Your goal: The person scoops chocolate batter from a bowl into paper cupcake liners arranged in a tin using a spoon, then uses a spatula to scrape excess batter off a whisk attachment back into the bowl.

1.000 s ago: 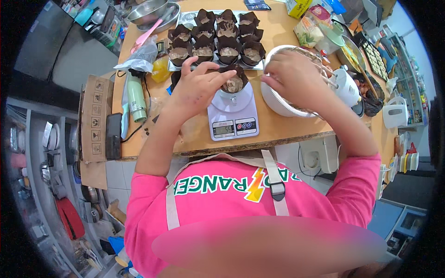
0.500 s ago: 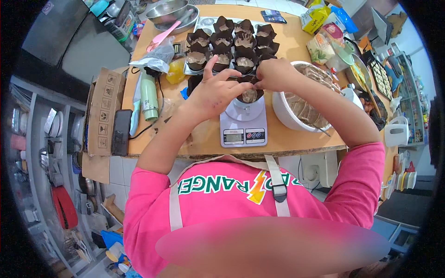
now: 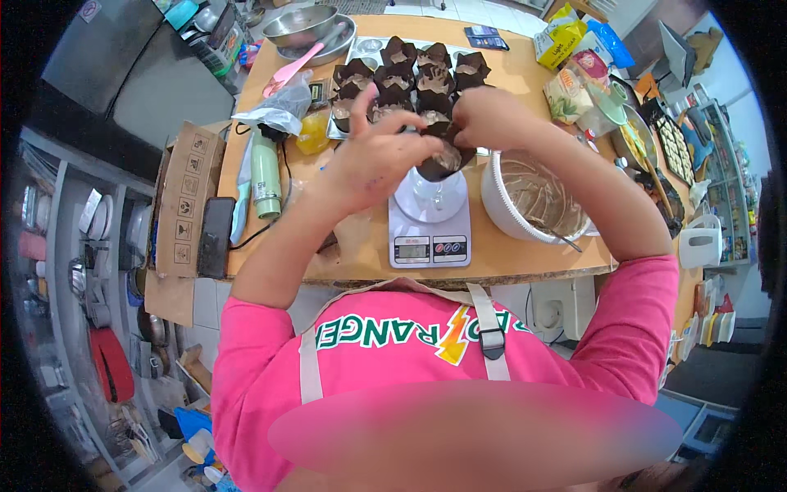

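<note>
A dark brown paper cupcake liner (image 3: 447, 157) with brown batter in it is tilted above a clear glass cup (image 3: 428, 197). The cup stands on a white digital kitchen scale (image 3: 431, 234). My left hand (image 3: 379, 162) pinches the liner's left edge between thumb and fingers, the other fingers raised. At its far right edge, the fingertips of my right hand (image 3: 496, 123) are closed on the paper. Just beyond, a metal muffin tray (image 3: 370, 47) carries several filled dark liners (image 3: 395, 78), partly hidden behind my hands.
Right of the scale sits a white mixing bowl (image 3: 493, 197) smeared with batter, a utensil handle over its rim. To the left are a green bottle (image 3: 265, 176), a black phone (image 3: 215, 238) and a cardboard box (image 3: 190, 201). Metal bowls (image 3: 301, 26) and a pink spatula (image 3: 291, 70) lie behind.
The filled liner has come up out of the glass cup on the scale, and both hands hold it tilted. The cup's inside now shows.
</note>
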